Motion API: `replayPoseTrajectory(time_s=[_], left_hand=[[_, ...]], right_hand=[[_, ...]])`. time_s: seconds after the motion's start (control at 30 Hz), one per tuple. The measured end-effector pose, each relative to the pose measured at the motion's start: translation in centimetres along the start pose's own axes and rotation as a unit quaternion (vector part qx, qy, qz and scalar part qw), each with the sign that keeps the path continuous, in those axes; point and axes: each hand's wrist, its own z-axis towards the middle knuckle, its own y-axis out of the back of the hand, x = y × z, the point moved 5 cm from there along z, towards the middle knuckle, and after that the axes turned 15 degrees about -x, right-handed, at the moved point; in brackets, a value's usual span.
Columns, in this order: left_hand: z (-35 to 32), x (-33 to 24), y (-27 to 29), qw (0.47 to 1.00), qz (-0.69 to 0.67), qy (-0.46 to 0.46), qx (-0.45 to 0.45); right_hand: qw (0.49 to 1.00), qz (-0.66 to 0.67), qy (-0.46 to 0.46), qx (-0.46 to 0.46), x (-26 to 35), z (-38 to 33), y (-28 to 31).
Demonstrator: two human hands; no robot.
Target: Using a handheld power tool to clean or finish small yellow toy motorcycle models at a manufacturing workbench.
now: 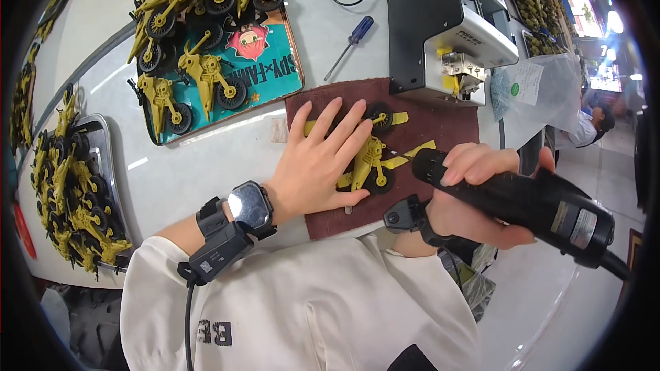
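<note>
My right hand (467, 199) is wrapped round a black electric screwdriver (529, 206) with a cord at its rear end. The tool points left, its thin bit reaching to a yellow toy motorcycle (369, 163) with black wheels. My left hand (320, 154) lies flat, fingers spread, over the motorcycle parts, with its thumb beside the lower wheel. Part of what lies beneath the palm is hidden. Yellow strips and another black wheel (379, 116) show beyond my fingers. All this rests on a dark red mat (440, 120).
A teal illustrated tray (275, 72) heaped with yellow toy motorcycles stands far left. Left of my arm, a metal tray (110, 165) holds more. A blue-handled screwdriver (350, 47) lies beyond the mat. At the far right are a black-and-white machine (430, 34) and a plastic bag (543, 89).
</note>
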Motion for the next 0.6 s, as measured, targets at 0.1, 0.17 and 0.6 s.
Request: replayPoseTrajectory(time_s=[0.1, 0.17, 0.6], left_hand=[[-0.1, 0.1, 0.1, 1.0, 0.001, 0.006, -0.012], [-0.2, 0.2, 0.1, 1.0, 0.005, 0.012, -0.02], [-0.4, 0.8, 0.0, 0.999, -0.008, 0.027, -0.032]], right_hand=[[0.997, -0.057, 0.026, -0.038, -0.2, -0.3, -0.2], [0.999, -0.023, 0.001, -0.024, -0.2, -0.3, 0.0], [0.998, -0.038, -0.046, 0.033, -4.0, -0.9, -0.1]])
